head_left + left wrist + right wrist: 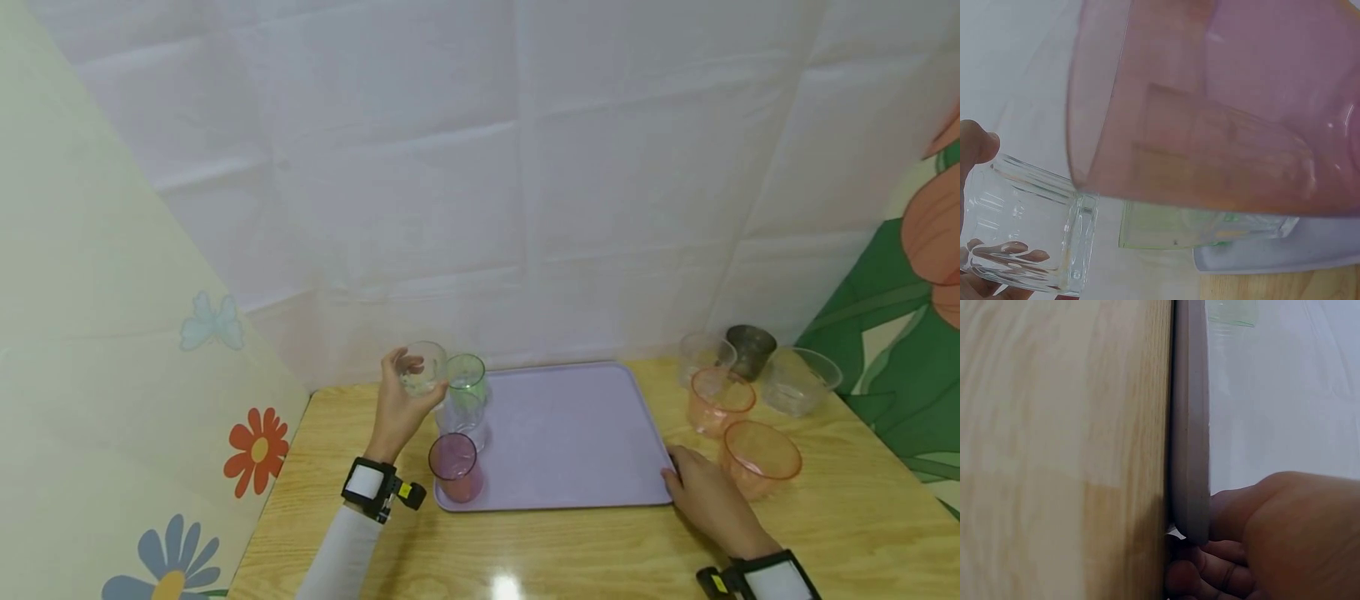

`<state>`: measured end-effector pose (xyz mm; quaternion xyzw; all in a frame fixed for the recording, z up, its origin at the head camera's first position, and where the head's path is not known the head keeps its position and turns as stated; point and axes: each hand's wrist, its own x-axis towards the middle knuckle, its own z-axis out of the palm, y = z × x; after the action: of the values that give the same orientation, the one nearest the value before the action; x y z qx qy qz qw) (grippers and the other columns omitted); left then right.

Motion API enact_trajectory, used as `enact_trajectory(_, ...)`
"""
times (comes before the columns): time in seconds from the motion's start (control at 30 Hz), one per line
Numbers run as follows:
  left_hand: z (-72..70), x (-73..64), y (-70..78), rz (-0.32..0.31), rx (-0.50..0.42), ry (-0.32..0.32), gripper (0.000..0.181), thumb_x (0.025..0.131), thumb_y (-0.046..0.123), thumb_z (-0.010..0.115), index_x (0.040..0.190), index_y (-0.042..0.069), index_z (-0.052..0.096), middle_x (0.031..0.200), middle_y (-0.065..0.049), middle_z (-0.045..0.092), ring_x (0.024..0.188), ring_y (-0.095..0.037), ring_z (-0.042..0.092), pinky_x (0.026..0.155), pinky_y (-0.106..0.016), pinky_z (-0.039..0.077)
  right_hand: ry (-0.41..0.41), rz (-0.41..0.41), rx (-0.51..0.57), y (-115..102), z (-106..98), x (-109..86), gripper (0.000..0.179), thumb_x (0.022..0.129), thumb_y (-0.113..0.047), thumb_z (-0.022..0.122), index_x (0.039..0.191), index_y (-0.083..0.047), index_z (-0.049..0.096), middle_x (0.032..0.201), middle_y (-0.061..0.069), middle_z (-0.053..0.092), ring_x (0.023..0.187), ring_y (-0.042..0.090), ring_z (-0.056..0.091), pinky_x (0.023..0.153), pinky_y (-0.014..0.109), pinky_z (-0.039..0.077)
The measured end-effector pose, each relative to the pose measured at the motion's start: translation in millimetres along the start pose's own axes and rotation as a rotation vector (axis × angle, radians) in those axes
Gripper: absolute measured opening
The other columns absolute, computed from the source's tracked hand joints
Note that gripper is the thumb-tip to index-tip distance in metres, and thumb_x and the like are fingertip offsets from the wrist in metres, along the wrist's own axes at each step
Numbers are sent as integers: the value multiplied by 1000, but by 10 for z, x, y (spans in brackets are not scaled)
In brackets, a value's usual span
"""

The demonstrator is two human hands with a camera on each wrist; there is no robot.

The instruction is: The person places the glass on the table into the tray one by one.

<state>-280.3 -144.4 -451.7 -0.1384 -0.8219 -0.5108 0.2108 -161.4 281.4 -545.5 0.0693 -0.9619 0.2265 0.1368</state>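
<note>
The left hand (396, 410) grips a clear glass (422, 369); a green glass (468, 377) stands to that hand's right. The right hand (714, 505) pinches a corner of the lilac tray (573, 442), lying between both hands.

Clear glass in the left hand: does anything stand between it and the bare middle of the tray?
Yes: the green glass and second clear glass, on the left side of the tray. The left hand has the held glass raised, so it could probably pass over.
</note>
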Motion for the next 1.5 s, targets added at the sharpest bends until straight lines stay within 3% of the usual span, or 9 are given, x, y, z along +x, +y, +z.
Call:
enact_trajectory(0.33, 56, -10, 55, -17, 1, -19, 93, 75, 38, 80, 142, 2, 27, 123, -7, 55, 109, -20, 51, 90, -45, 48, 14, -14, 0, 12, 8, -3, 29, 85, -7, 65, 107, 11, 59, 93, 24, 65, 86, 39, 63, 69, 55, 52)
enact_trajectory(0.63, 118, 20, 96, -5, -11, -1, 91, 73, 25, 84, 141, 2, 28, 124, -16, 55, 110, -25, 51, 92, -51, 47, -14, 6, 4, 7, -5, 3, 33, 86, -8, 64, 111, 12, 57, 99, 28, 64, 90, 42, 62, 73, 57, 52)
enact_trajectory(0.83, 119, -28, 356, 2, -32, 6, 86, 75, 10, 81, 140, -6, 27, 123, -25, 54, 110, -39, 50, 92, -59, 44, -20, 7, 3, -1, -11, 7, 33, 86, -8, 64, 111, 13, 57, 98, 28, 65, 91, 42, 62, 73, 57, 52)
enact_trajectory(0.9, 98, -49, 469, 2, -37, -4, 84, 76, 8, 80, 139, -7, 27, 123, -25, 53, 111, -39, 50, 93, -58, 44, -21, 6, 5, -4, -10, 9, 33, 86, -7, 64, 111, 13, 57, 98, 28, 65, 90, 42, 62, 73, 57, 52)
enact_trajectory(1.03, 81, -70, 553, 10, -36, -23, 81, 78, 10, 79, 139, -5, 27, 123, -23, 53, 111, -38, 50, 92, -55, 45, -13, 2, 9, -11, -14, 9, 33, 86, -8, 64, 112, 12, 57, 99, 27, 65, 91, 41, 62, 73, 57, 52)
enact_trajectory(1.2, 106, -77, 563, 18, -41, -25, 81, 78, 10, 79, 138, -6, 27, 122, -26, 53, 110, -39, 50, 90, -56, 46, -15, -2, 11, -19, -29, 7, 34, 86, -7, 64, 113, 12, 57, 100, 28, 65, 92, 42, 62, 74, 57, 51)
enact_trajectory(1.43, 220, -10, 205, 44, -33, -13, 88, 75, 32, 81, 140, 4, 29, 122, -13, 56, 107, -24, 52, 87, -48, 49, -14, -1, 13, -15, -27, 3, 32, 86, -7, 64, 112, 12, 57, 99, 28, 64, 92, 42, 62, 74, 58, 51)
enact_trajectory(1.5, 234, -6, 217, 43, -23, -14, 88, 75, 33, 81, 140, 3, 29, 122, -13, 56, 106, -23, 52, 87, -46, 49, -16, 1, 12, -15, -26, 5, 33, 86, -7, 64, 112, 12, 57, 99, 28, 64, 92, 43, 62, 74, 58, 51)
